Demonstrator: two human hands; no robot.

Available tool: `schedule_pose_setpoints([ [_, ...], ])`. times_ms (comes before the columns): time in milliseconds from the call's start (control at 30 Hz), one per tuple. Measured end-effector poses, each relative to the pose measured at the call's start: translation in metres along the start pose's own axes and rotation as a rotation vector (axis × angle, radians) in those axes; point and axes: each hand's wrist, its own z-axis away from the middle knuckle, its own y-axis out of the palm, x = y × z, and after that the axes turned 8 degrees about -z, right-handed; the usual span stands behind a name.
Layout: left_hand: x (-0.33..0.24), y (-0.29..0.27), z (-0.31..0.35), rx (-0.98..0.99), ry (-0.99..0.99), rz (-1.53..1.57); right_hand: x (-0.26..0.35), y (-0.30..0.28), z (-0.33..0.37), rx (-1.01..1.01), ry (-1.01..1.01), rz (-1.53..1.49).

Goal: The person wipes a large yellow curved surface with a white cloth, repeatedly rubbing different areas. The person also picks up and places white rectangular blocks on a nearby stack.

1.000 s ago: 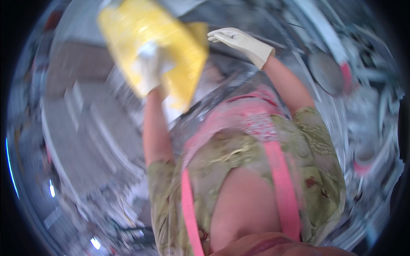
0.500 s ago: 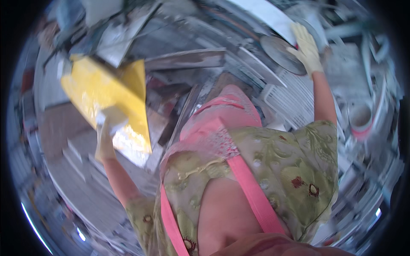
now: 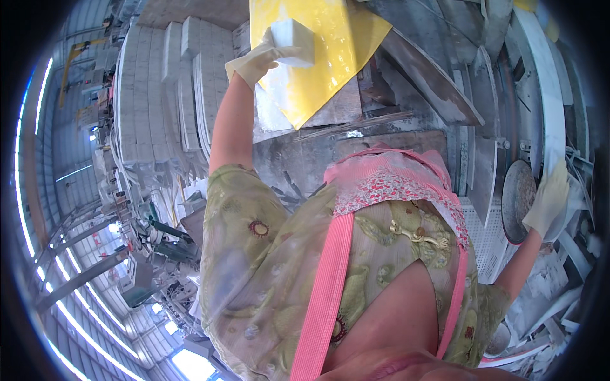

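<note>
Dressed in an olive-green patterned blouse (image 3: 260, 279) with round embroidered motifs (image 3: 258, 228) and a pale knotted fastening (image 3: 419, 236), beneath a pink apron (image 3: 375, 166) with wide straps (image 3: 324, 298) and floral panel (image 3: 384, 190); gloved in cream on left hand (image 3: 264, 54) and right hand (image 3: 550, 199).

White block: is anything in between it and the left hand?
Only the cream glove: the left hand wears it and holds the white block, with nothing else visible between them. The yellow sheet shows behind the block, not in between.
</note>
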Motion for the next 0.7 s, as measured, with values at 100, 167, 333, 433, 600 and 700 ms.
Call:
schedule_pose_setpoints([
  [100,0.011,-0.001,0.000,-0.008,0.037,-0.087,0.011,0.001,-0.009,0.049,0.000,0.014],
  [167,0.024,-0.004,0.004,0.099,0.205,-0.108,0.017,-0.011,-0.007,0.026,-0.052,-0.198],
  [333,0.039,-0.010,-0.029,0.158,0.222,0.086,0.019,-0.023,0.004,0.147,0.093,-0.074],
  [433,0.040,-0.005,-0.038,0.109,0.122,0.187,0.013,0.004,-0.008,0.145,0.089,0.027],
  [600,0.039,-0.001,-0.029,0.048,0.061,0.272,-0.003,0.034,-0.019,0.046,-0.002,0.116],
  [700,0.035,0.005,-0.022,0.023,0.121,0.256,-0.009,0.026,-0.016,0.028,-0.013,-0.119],
])
